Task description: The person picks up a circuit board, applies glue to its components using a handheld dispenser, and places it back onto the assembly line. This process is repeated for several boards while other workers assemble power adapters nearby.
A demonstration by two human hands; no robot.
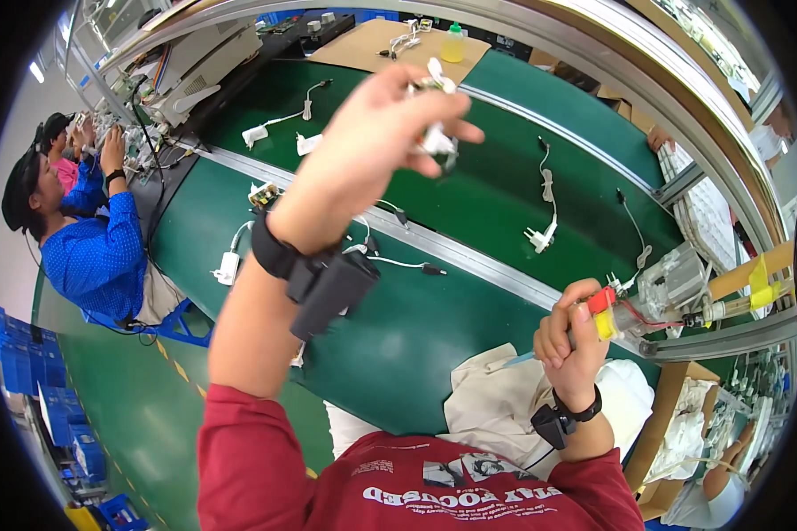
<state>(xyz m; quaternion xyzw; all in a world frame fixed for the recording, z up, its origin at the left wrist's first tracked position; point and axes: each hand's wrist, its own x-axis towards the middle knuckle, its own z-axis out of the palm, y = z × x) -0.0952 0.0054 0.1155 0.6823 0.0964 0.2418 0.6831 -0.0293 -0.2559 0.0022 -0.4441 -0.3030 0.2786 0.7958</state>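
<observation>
My left hand (407,124) is raised over the far green belt, its fingers closed around a small white and dark piece (436,140). My fingers cover much of that piece, so its kind is unclear. Lower right, my right hand (576,341) grips a pen-like tool (604,311) with a red and yellow upper end and a pale blue pointed tip. The tip points left, above a cream cloth (487,394). Below my left forearm, a white plug adapter (227,267) with its cord lies on the near green surface (398,327).
White adapters with bundled cords, such as one plug adapter (542,237), lie on the far belt. A metal rail (496,257) divides the green surfaces. A yellow bottle (452,44) stands on cardboard at the back. Co-workers (93,239) sit at left; a metal frame (726,336) borders the right.
</observation>
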